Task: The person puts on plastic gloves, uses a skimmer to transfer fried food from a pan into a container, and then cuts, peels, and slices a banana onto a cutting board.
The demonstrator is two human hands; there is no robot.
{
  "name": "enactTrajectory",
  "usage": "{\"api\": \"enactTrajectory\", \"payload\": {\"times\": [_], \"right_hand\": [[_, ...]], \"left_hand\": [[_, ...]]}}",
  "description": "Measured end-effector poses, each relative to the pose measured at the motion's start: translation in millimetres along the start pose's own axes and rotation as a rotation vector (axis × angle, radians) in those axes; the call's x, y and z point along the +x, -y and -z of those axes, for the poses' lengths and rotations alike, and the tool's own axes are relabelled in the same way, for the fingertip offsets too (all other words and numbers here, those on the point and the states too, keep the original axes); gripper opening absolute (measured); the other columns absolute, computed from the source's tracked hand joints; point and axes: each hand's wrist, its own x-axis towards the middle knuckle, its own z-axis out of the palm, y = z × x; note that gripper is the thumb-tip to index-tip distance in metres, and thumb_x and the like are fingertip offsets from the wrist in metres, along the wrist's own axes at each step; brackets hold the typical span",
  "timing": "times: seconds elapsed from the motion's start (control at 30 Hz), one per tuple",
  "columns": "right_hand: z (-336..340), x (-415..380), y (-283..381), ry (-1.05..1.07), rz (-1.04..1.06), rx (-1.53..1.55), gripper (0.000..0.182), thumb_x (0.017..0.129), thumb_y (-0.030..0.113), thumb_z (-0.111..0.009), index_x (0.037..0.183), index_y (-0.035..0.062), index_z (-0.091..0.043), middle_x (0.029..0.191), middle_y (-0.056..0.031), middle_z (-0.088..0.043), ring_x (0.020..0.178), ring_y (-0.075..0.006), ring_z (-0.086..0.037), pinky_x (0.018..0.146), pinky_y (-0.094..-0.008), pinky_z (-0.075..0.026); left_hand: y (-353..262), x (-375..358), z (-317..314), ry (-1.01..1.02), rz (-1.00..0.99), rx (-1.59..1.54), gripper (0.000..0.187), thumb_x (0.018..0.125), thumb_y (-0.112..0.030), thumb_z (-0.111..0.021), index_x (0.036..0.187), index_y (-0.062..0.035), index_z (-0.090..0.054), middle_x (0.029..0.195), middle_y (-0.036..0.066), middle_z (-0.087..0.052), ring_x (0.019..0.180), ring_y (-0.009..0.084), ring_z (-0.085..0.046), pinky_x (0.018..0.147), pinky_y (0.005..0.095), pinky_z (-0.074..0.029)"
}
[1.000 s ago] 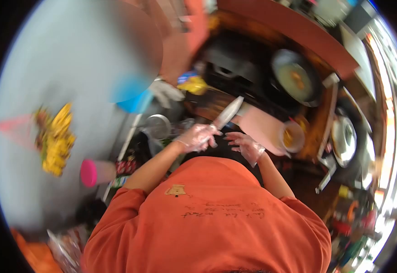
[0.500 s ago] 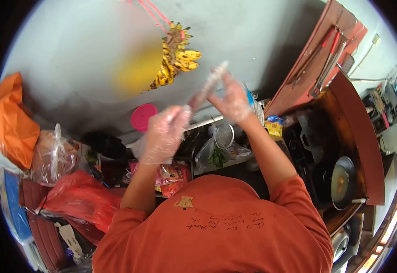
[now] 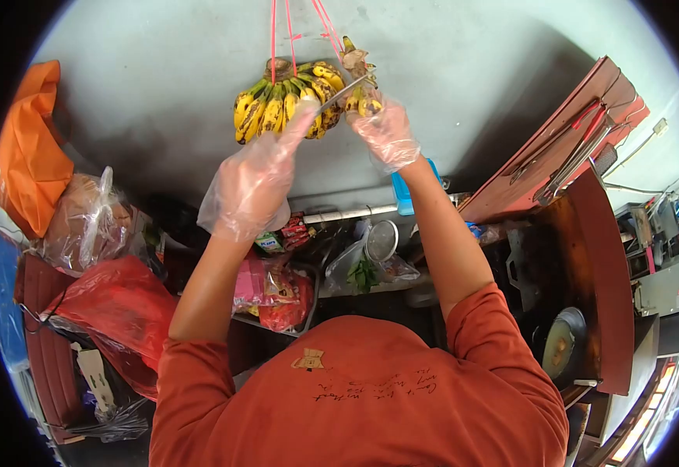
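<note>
Behind the big banana bunch [image 3: 281,109] stands a pale grey wall [image 3: 433,47], which fills most of the upper view. To the right of this bunch leans a reddish board [image 3: 561,117] with tools hung on it. Lower and to the left of the bunch lies a red plastic bag [image 3: 114,311], and farther left is an orange bag [image 3: 32,148]. Well below and to the right of the bunch is a pan [image 3: 561,350]. The bunch itself hangs on pink strings [image 3: 274,31], just beyond the left hand [image 3: 250,187]. This gloved hand is closed around the handle of a knife [image 3: 341,93]; whether its fingers touch the bunch, I cannot tell. Just right of the bunch, the right hand [image 3: 386,132], also gloved, has its fingers closed on a small banana cluster [image 3: 369,107]. The knife blade crosses in front of this cluster, below its stem.
</note>
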Motion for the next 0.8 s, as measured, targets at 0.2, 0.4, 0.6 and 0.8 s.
{"api": "enactTrajectory", "payload": {"times": [0.2,0.4,0.6,0.8], "right_hand": [[-12,-9,-12,0.024,0.0,0.259,0.024,0.092,0.008,-0.072,0.114,-0.0004,-0.067,0.093,0.0016,-0.07,0.083,-0.0083,-0.062,0.072,-0.0285,-0.054],[-15,-6,-11,-0.024,-0.063,0.147,0.023,0.092,0.009,-0.074,0.112,0.0,-0.068,0.094,-0.0024,-0.073,0.082,-0.011,-0.065,0.076,-0.03,-0.055],[-15,2,-31,-0.123,0.141,-0.081,0.028,0.09,0.015,-0.077,0.113,0.0016,-0.069,0.096,-0.0117,-0.077,0.082,-0.0197,-0.072,0.078,-0.0338,-0.057],[-15,0,-30,-0.151,0.118,-0.175,0.033,0.088,0.019,-0.078,0.116,0.0033,-0.069,0.096,-0.0151,-0.076,0.086,-0.0301,-0.074,0.078,-0.0371,-0.058]], "left_hand": [[-1,24,-17,-0.094,-0.16,-0.002,0.073,0.087,-0.004,-0.064,0.151,-0.0365,-0.05,0.071,0.004,-0.056,0.059,0.024,-0.064,0.052,0.0391,-0.054],[3,37,-18,-0.044,-0.194,-0.013,0.067,0.09,-0.008,-0.063,0.149,-0.0363,-0.052,0.073,0.005,-0.058,0.06,0.0249,-0.065,0.052,0.0402,-0.054],[-5,59,-15,0.127,-0.248,0.072,0.063,0.091,-0.007,-0.059,0.151,-0.0239,-0.05,0.083,0.007,-0.067,0.07,0.0274,-0.071,0.06,0.0408,-0.058],[-2,59,-8,0.191,-0.288,0.09,0.059,0.091,-0.006,-0.058,0.148,-0.0185,-0.052,0.089,0.008,-0.07,0.075,0.027,-0.073,0.062,0.0403,-0.059]]}}
